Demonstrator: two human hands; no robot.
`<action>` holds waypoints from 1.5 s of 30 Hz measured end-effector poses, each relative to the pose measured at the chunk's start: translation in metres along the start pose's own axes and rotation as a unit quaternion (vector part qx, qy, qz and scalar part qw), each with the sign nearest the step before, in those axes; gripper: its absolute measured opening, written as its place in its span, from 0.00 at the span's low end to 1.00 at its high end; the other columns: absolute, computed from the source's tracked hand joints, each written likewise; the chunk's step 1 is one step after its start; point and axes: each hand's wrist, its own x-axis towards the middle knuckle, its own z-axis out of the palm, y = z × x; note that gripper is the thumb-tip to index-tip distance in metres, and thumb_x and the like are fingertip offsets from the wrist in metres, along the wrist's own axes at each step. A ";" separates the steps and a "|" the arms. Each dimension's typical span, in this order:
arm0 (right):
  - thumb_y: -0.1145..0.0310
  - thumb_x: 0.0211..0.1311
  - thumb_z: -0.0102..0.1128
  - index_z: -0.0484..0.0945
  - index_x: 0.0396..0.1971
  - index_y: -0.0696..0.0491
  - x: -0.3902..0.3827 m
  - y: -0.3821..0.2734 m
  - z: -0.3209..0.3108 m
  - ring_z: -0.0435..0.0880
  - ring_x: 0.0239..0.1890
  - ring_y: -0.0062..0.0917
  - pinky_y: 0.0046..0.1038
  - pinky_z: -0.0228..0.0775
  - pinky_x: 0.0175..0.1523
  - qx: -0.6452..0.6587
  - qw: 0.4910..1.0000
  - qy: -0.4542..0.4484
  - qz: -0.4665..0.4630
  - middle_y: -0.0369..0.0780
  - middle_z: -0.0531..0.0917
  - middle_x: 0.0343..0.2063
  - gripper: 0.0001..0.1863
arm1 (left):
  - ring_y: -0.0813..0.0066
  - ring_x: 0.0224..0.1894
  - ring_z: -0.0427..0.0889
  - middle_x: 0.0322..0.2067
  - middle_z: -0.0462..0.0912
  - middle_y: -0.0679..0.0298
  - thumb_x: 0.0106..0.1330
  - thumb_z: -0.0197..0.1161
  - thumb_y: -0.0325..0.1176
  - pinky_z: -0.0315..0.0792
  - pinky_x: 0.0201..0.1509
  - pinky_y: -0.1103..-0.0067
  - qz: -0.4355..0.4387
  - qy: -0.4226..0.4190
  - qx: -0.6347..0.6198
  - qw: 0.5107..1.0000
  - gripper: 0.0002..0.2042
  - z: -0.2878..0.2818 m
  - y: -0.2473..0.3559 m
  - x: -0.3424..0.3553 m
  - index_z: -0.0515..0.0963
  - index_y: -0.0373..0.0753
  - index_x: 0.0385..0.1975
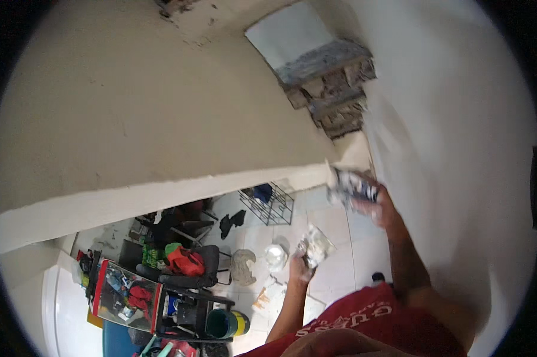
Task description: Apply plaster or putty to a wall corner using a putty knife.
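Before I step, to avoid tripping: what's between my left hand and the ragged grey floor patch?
In the head view, a round white container lies between your left hand and the patch.

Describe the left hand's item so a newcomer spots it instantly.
Above the red shirt at the bottom is the left hand. It holds a pale plate bearing white material. The plate looks squarish, unlike the round white container nearby.

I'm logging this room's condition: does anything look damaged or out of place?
Yes. Higher in the picture than the right hand, a jagged wall patch exposes rough brown-grey material, odd beside the smooth, pale surfaces around it.
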 end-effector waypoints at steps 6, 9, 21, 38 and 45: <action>0.76 0.39 0.56 0.63 0.44 0.59 -0.055 0.105 -0.062 0.74 0.38 0.30 0.33 0.67 0.44 0.246 0.937 0.137 0.205 0.42 0.73 0.37 0.26 | 0.66 0.41 0.72 0.42 0.69 0.60 0.57 0.41 0.31 0.67 0.44 0.71 -0.068 0.013 0.083 0.994 0.15 0.005 0.004 0.004 0.62 0.37 0.44; 0.77 0.38 0.56 0.63 0.43 0.60 -0.063 0.131 -0.076 0.74 0.38 0.30 0.33 0.67 0.44 0.295 0.927 0.105 0.207 0.42 0.73 0.36 0.26 | 0.68 0.39 0.73 0.38 0.71 0.62 0.58 0.45 0.35 0.69 0.42 0.72 -0.067 0.032 0.005 0.997 0.13 -0.007 -0.009 0.002 0.65 0.39 0.41; 0.79 0.37 0.54 0.64 0.41 0.61 -0.049 0.191 -0.096 0.75 0.36 0.32 0.34 0.68 0.43 0.460 0.877 -0.024 0.138 0.43 0.75 0.33 0.24 | 0.64 0.42 0.70 0.41 0.69 0.58 0.57 0.43 0.35 0.64 0.48 0.69 -0.019 0.061 -0.028 0.998 0.16 -0.034 -0.019 0.018 0.63 0.36 0.43; 0.60 0.49 0.53 0.71 0.30 0.60 -0.031 0.131 -0.062 0.75 0.35 0.27 0.34 0.66 0.44 0.330 0.929 -0.016 0.169 0.43 0.77 0.28 0.17 | 0.65 0.44 0.69 0.42 0.68 0.59 0.58 0.43 0.37 0.62 0.48 0.67 -0.055 0.065 -0.033 0.996 0.16 -0.029 -0.020 0.010 0.62 0.39 0.45; 0.73 0.35 0.59 0.56 0.49 0.59 -0.015 0.161 -0.055 0.72 0.42 0.31 0.34 0.63 0.48 0.387 0.889 0.034 0.243 0.44 0.71 0.40 0.35 | 0.64 0.44 0.69 0.42 0.68 0.59 0.59 0.42 0.35 0.64 0.47 0.67 -0.044 0.071 -0.072 0.994 0.16 -0.028 -0.022 0.021 0.61 0.37 0.46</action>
